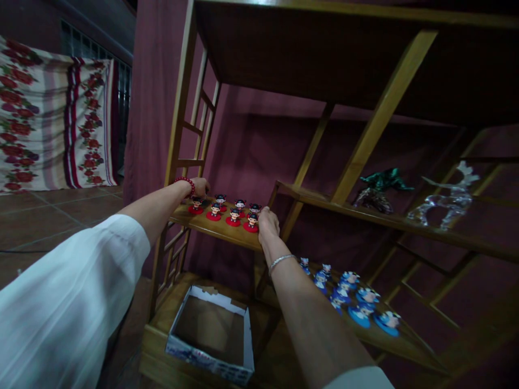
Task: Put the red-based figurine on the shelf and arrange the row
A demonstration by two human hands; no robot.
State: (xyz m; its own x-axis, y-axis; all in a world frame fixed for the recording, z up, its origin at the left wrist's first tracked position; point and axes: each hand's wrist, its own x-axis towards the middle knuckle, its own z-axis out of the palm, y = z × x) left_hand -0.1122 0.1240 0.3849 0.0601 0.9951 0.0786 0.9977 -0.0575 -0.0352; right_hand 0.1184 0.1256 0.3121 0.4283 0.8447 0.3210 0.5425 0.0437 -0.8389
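Two rows of small black-haired figurines (234, 216) on round red bases stand on a wooden shelf (227, 233). My left hand (199, 187), with a red bead bracelet at the wrist, reaches to the back left end of the rows. Its fingers are closed around a dark-topped figurine (206, 190), mostly hidden by the hand. At the right end, my right hand (268, 221) has its fingers curled beside the last front figurine (252, 222). Whatever its fingertips hold, if anything, is hidden. A silver bangle circles that wrist.
Below stands an open cardboard box (249, 337) on the lower shelf. Blue-based figurines (360, 313) stand on a shelf at the right. Above them are a green ornament (385, 186) and a clear glass animal (446, 200). A wooden upright (178, 108) borders the left side.
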